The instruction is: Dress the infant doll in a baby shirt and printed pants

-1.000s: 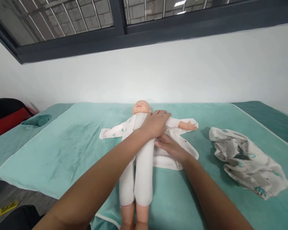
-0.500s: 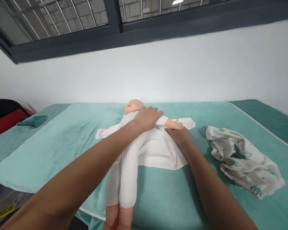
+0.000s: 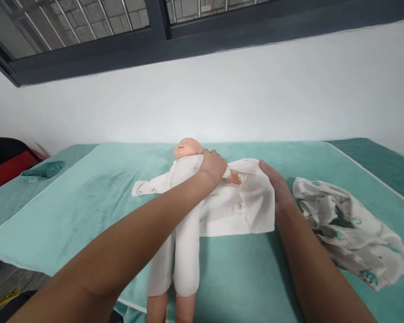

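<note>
A baby doll (image 3: 185, 237) with a cloth body lies on its back, head toward the wall. One of its arms is inside a printed sleeve of a white baby shirt (image 3: 222, 220), which is spread open under and beside the body. My left hand (image 3: 213, 169) is curled over the doll's shoulder and upper arm on the right side. My right hand (image 3: 276, 186) grips the shirt's right edge and holds it raised, with the doll's bare hand (image 3: 234, 178) lying against the cloth. Part of my right hand's fingers is hidden behind the fabric.
A crumpled printed baby garment (image 3: 353, 231) lies to the right on the green bed cover (image 3: 87, 202). A white wall (image 3: 222, 103) with a barred window runs behind the bed. A red and black object (image 3: 6, 163) stands at the far left.
My right hand has moved right and lifted the shirt's edge, pulling the cloth out beside the doll's arm. My left hand stays on the doll's shoulder.
</note>
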Action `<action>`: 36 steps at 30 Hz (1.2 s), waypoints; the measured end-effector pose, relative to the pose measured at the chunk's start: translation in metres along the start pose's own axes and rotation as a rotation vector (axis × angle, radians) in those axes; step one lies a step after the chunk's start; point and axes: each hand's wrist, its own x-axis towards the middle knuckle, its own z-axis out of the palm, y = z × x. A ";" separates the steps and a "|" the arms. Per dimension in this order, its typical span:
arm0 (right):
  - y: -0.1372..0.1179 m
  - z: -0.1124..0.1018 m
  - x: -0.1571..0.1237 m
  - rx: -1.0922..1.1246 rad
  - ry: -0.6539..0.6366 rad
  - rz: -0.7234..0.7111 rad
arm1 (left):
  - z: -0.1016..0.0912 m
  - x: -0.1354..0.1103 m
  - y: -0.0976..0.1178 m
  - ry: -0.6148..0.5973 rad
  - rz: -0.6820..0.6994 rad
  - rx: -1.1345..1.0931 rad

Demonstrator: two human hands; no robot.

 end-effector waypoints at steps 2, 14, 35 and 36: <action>-0.003 0.006 -0.004 -0.018 -0.055 -0.025 | 0.008 0.005 0.009 0.016 -0.004 -0.068; 0.014 0.026 -0.020 0.037 -0.619 0.065 | -0.016 -0.016 -0.044 0.245 0.118 -0.803; 0.049 0.033 -0.022 -0.470 -0.434 0.089 | 0.023 -0.153 -0.031 0.539 -0.318 -0.732; 0.052 0.034 -0.027 -0.496 -0.405 0.071 | 0.023 -0.161 -0.030 0.537 -0.314 -0.743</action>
